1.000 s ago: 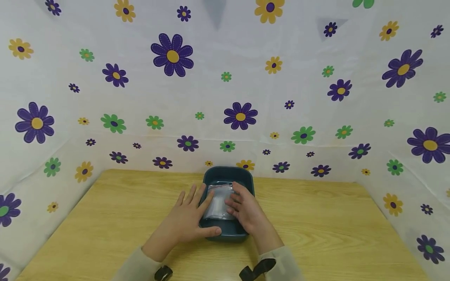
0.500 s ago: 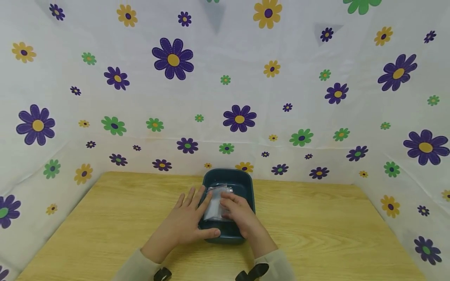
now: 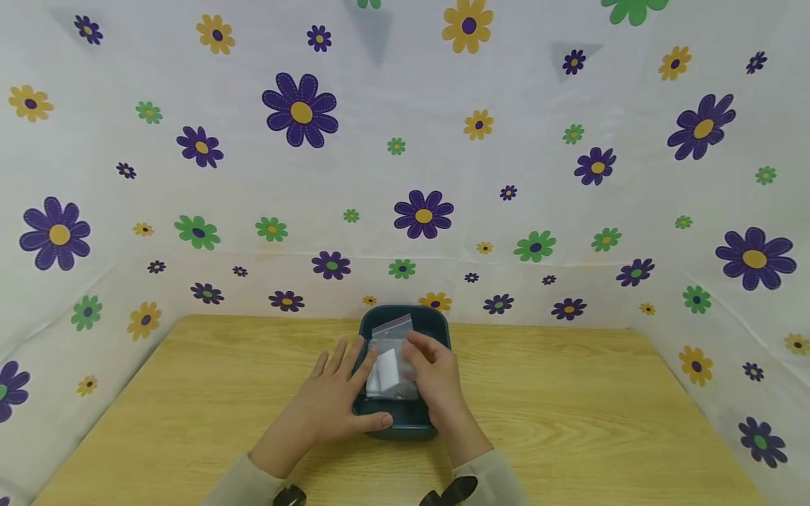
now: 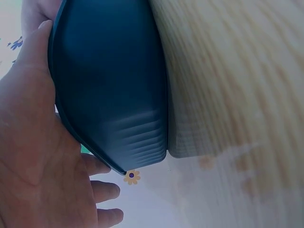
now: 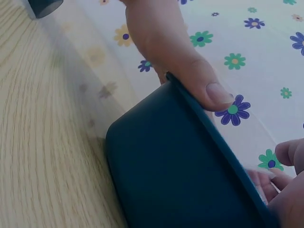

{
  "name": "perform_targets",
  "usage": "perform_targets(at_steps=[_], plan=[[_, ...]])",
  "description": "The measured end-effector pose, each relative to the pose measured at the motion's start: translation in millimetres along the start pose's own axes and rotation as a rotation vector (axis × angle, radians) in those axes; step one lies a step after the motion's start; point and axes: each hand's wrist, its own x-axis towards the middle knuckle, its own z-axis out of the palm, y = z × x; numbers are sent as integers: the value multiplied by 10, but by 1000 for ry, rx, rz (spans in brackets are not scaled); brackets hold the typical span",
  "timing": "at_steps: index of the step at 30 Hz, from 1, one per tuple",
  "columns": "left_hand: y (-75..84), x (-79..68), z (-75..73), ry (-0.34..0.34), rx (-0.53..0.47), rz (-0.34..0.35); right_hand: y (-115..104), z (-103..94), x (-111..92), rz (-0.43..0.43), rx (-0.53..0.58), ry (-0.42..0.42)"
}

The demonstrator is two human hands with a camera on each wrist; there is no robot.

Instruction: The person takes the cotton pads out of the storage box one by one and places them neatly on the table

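A dark teal plastic bin stands on the table, with clear zip bags inside. White pieces show through the plastic; their kind is unclear. My left hand rests over the bin's left rim, fingers straight and spread, thumb along the near side. In the left wrist view, the palm of the left hand faces the bin's wall. Over the bin's right side, my right hand pinches the edge of a zip bag between thumb and fingers. The right wrist view shows only part of this hand, beyond the bin wall.
The wood-grain table extends on both sides of the bin. A white flowered cloth hangs behind the table and along its sides. Dark straps circle both wrists.
My right hand has moved from hanging loosely over the bags to pinching one. That bag's zip end has lifted and tilted up, leaving a white piece in clearer sight. The left hand stays on the rim.
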Motion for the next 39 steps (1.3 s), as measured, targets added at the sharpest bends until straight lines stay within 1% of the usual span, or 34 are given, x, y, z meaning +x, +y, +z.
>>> perform_targets(at_steps=[3,6,9,13,18,24,30,35,39], plan=[[2,-13,19,-13,-14,-9,0,0,-11,-2,22,63],[2,-30,33,-20,-24,-16,-15,-20,-25,-12,66,82],[5,-29,41,-3,-19,-11,-57,-71,-20,-35,100,102],[20,-9,41,9,-23,-1,-118,-190,9,-24,116,134],[39,17,13,1,-32,-8,-177,-395,24,17,104,130],[28,35,11,-6,-29,1,-168,-654,-9,16,121,135],[-33,1,47,-16,-36,-7,-157,-751,-52,14,166,126],[-32,5,15,-11,-41,0,-214,-847,-60,4,155,138],[-17,11,-7,-13,-47,-8,-264,-915,-43,5,151,144]])
